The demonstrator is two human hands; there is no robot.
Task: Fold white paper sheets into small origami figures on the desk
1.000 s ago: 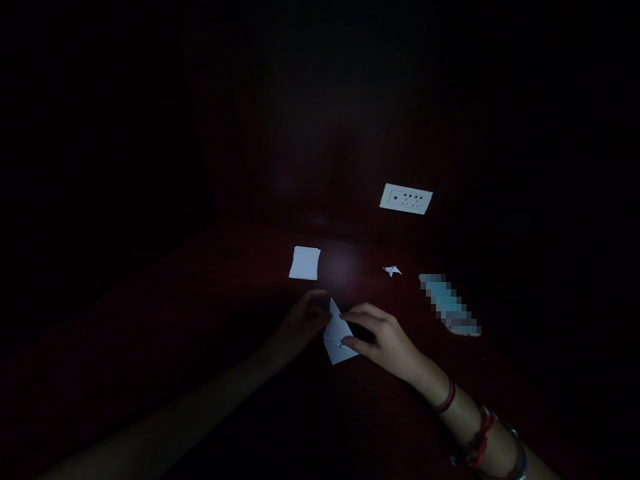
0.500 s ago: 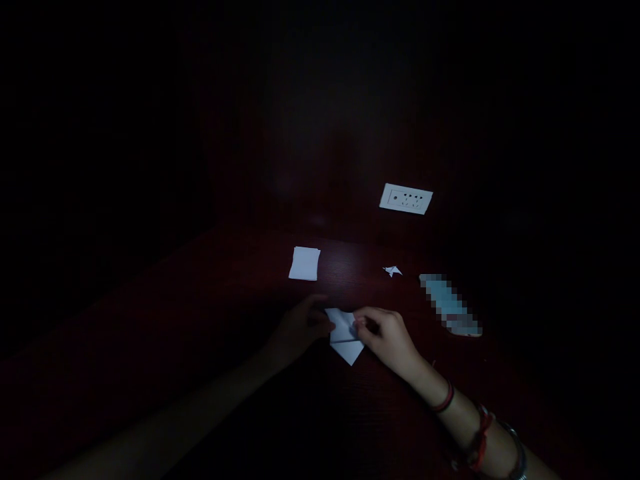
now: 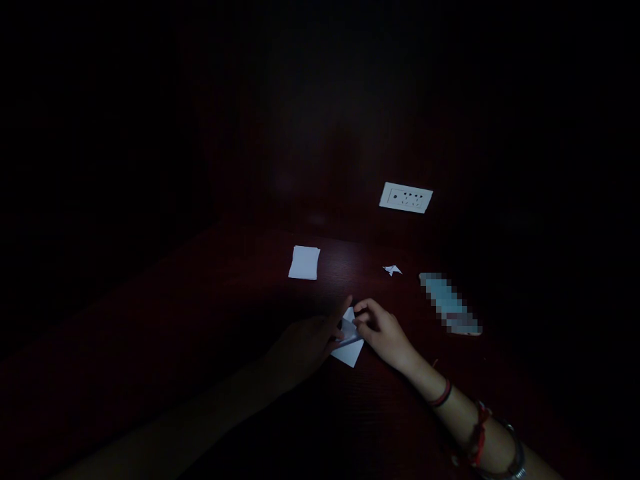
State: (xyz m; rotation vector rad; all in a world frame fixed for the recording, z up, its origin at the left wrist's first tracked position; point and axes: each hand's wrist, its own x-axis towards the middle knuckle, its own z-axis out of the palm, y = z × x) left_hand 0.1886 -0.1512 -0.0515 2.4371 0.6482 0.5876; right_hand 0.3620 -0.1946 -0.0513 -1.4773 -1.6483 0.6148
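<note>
A partly folded sheet of white paper (image 3: 349, 353) lies on the dark red table, one corner pointing toward me. My left hand (image 3: 313, 340) is at its left side, thumb and fingers on the paper, with the index finger stretched along its far edge. From the right, my right hand (image 3: 383, 330) pinches the raised flap with bent fingers. The fingers cover part of the upper folds. Farther back on the table sits a small folded paper figure (image 3: 393, 270), and left of it a stack of white paper squares (image 3: 305, 263).
A phone (image 3: 450, 305) with a blurred-out screen lies to the right of my right hand. A white wall socket (image 3: 406, 198) is set in the dark panel behind the table (image 3: 200, 287). The surroundings are very dark.
My left hand has moved right, over the paper, its index finger now reaching forward. The paper's upper part has been lifted and folded inward; the right hand has shifted only slightly.
</note>
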